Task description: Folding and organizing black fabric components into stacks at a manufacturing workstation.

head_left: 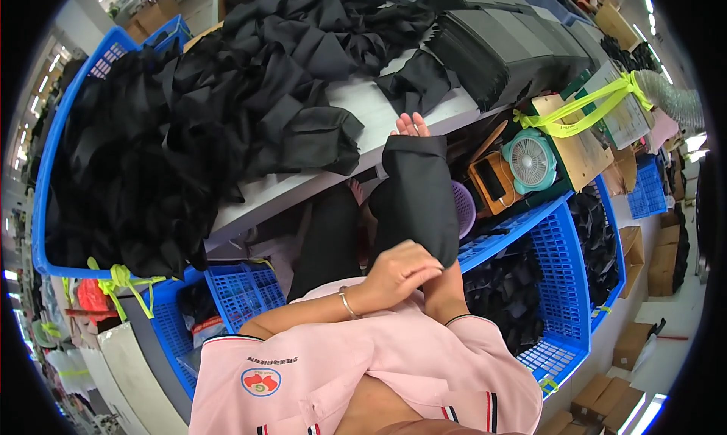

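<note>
A black fabric tube [419, 193] covers my right forearm from near the elbow almost to the fingers. Out of its far, folded end show the fingertips of my right hand [411, 125], stretched out and close to the table edge; the palm is hidden inside the tube. Closed at the tube's near edge, by the right elbow, is my left hand [403, 273], gripping the fabric there. On the table [356, 102] ahead lie a large heap of black fabric pieces [250, 79] and one separate black piece [419, 81].
Stacks of dark flat panels [503, 45] stand at the table's right. Right of my arm are a teal fan [530, 160], a phone [491, 179] on a wooden holder and a purple basket [463, 209]. Blue crates [569, 276] with black pieces flank me on the right; another blue crate [176, 321] stands left.
</note>
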A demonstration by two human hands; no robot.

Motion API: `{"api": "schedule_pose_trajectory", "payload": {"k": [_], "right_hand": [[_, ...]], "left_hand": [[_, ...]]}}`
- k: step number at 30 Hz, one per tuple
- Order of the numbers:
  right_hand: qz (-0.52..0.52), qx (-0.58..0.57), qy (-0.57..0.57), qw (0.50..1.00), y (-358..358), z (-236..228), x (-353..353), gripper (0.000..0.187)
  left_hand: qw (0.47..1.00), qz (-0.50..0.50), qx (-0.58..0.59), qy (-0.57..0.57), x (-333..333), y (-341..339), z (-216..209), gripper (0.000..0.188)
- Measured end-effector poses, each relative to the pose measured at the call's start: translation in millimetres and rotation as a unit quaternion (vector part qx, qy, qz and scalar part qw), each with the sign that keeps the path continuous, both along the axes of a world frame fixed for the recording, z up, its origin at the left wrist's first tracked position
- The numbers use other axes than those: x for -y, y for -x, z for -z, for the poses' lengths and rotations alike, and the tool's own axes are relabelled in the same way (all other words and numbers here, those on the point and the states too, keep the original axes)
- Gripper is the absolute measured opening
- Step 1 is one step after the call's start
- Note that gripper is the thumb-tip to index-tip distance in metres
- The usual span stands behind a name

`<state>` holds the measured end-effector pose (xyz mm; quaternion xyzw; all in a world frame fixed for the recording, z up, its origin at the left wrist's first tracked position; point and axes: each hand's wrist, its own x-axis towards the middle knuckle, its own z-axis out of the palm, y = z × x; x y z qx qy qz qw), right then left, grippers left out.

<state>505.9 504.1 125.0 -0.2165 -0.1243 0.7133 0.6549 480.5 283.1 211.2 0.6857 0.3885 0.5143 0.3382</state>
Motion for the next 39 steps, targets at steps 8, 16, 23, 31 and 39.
{"api": "schedule_pose_trajectory", "payload": {"k": [8,16,23,31,39], "right_hand": [[-0.359,0.143,0.000,0.922,3,49,8,0.024],[-0.240,0.155,-0.288,0.914,-35,-23,133,0.018],[-0.099,0.284,-0.106,0.948,-66,48,170,0.007],[-0.128,0.243,-0.064,0.959,-26,37,154,0.029],[-0.089,0.467,-0.357,0.804,5,-53,207,0.012]], "left_hand": [[0.930,-0.140,0.285,0.185,-53,38,24,0.014],[0.956,-0.096,0.173,0.214,-2,45,29,0.013],[0.921,0.107,0.085,0.365,46,31,40,0.009],[0.943,-0.187,0.175,0.210,2,27,42,0.012],[0.931,-0.342,0.120,0.050,-102,152,43,0.019]]}}
